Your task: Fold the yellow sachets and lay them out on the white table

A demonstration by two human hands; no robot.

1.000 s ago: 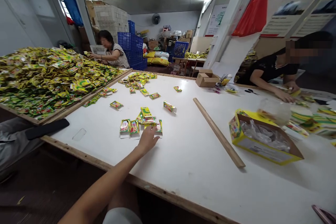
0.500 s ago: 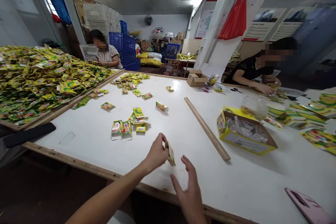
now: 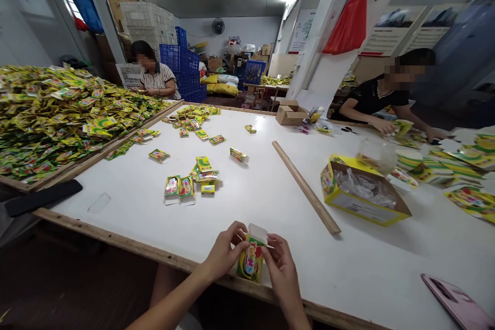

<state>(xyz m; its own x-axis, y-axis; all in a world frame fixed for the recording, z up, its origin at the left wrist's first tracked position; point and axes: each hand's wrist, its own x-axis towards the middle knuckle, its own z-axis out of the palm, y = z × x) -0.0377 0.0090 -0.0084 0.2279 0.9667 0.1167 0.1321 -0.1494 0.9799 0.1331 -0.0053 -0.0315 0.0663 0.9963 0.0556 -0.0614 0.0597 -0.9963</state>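
Between my two hands, at the table's front edge, stands a small yellow-green printed carton (image 3: 253, 258) with its pale top flap raised. My left hand (image 3: 228, 247) grips its left side, thumb on the printed front. From the right, my right hand (image 3: 282, 265) pinches the other side with thumb and fingers. Beyond my hands lie several similar small cartons (image 3: 186, 187) in a loose cluster, some with white flaps sticking out. Another carton (image 3: 238, 154) with an open end lies apart, further back.
A wooden strip (image 3: 305, 188) lies right of centre, beside a yellow display box (image 3: 359, 196) of clear plastic bags. A pink phone (image 3: 456, 299) rests at the front right. Flat cartons heap up in a wooden-edged bay (image 3: 69, 118) at left. Two people sit across the table.
My left hand has brought the carton down toward the table's front edge and turned its printed face toward me. My right hand, open before, has closed on the carton's right side.
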